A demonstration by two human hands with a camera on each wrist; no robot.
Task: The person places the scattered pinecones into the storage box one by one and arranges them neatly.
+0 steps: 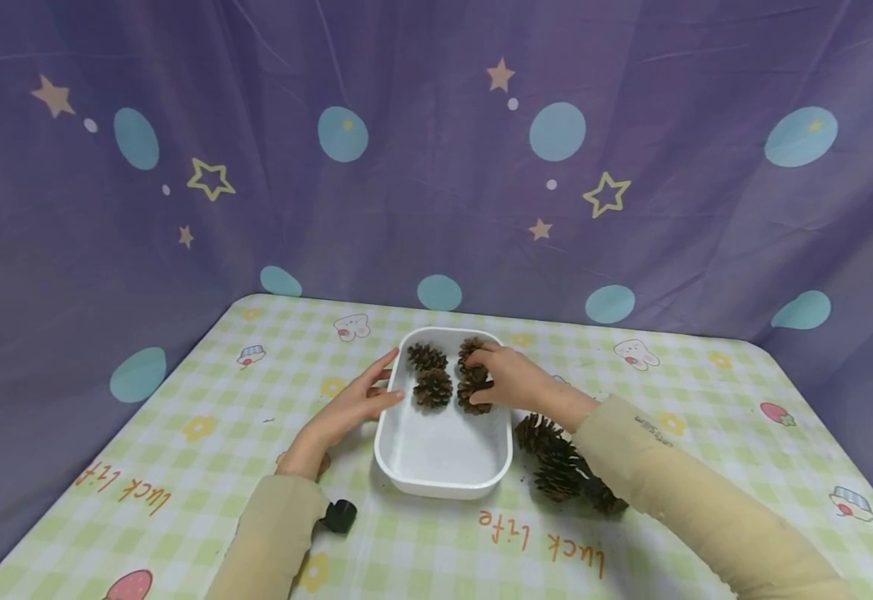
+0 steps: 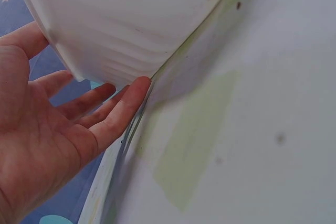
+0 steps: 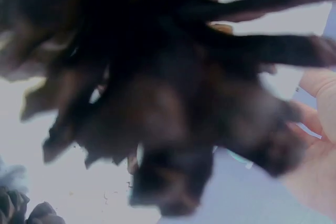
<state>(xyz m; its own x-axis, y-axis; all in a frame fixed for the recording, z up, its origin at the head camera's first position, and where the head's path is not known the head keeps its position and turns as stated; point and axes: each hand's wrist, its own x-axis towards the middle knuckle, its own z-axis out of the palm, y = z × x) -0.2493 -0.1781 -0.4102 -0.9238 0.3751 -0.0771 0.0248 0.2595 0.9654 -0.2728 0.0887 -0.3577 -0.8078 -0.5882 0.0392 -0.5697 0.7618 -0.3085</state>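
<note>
I see the right hand (image 1: 513, 382), nearer, directly over the right-side pinecones (image 1: 465, 390) in the white tray (image 1: 444, 454), fingers curved, grip unclear, while the left hand (image 1: 352, 405), loosely spread, merely touches the opposite wall.

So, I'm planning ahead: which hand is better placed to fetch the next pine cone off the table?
Likely the right hand: the loose pine cones lie on its side of the white tray; the left hand touches the opposite side.
</note>
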